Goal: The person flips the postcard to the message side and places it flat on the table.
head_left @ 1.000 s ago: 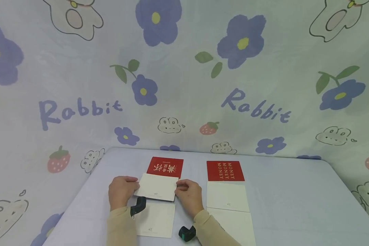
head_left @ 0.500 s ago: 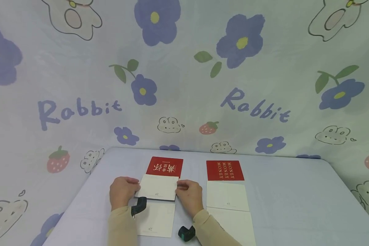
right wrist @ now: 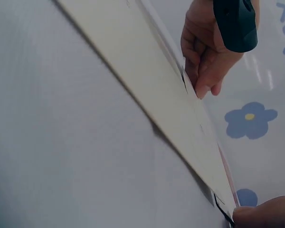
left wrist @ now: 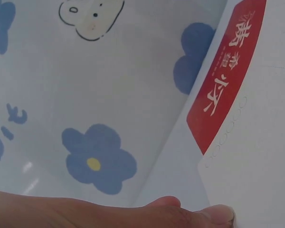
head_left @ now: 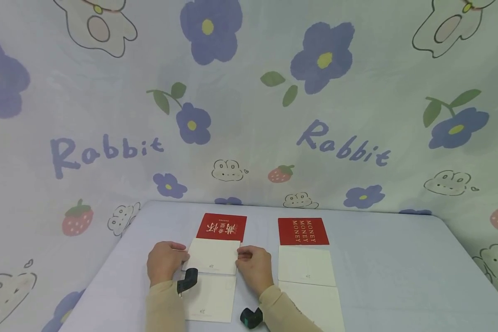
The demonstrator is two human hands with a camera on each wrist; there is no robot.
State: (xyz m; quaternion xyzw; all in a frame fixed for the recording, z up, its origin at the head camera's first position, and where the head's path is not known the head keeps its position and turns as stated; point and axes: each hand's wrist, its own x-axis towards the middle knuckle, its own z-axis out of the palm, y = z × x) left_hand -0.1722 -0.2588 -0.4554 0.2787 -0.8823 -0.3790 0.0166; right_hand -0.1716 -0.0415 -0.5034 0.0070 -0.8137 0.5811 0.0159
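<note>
Between my two hands a cream card (head_left: 213, 254) lies close over the table, its far edge meeting a red card (head_left: 222, 226) with gold characters. My left hand (head_left: 164, 262) pinches its left edge; the thumb shows on top of that card in the left wrist view. At the opposite edge, the fingertips of my right hand (head_left: 255, 266) pinch the side. A second cream card (head_left: 211, 299) lies nearer me, its edge right at the first one. In the right wrist view my left hand (right wrist: 211, 57) grips the far end of the card.
To the right stands another column: a red card (head_left: 304, 231) printed MONEY, then a cream card (head_left: 307, 265) and one more cream card (head_left: 315, 302), partly behind my right sleeve. A patterned cloth (head_left: 249, 92) hangs behind the white table (head_left: 398, 267).
The cream card's near edge has come down; the dark shadow beneath it has gone and it lies flatter. Both hands stay at its sides and have moved only slightly.
</note>
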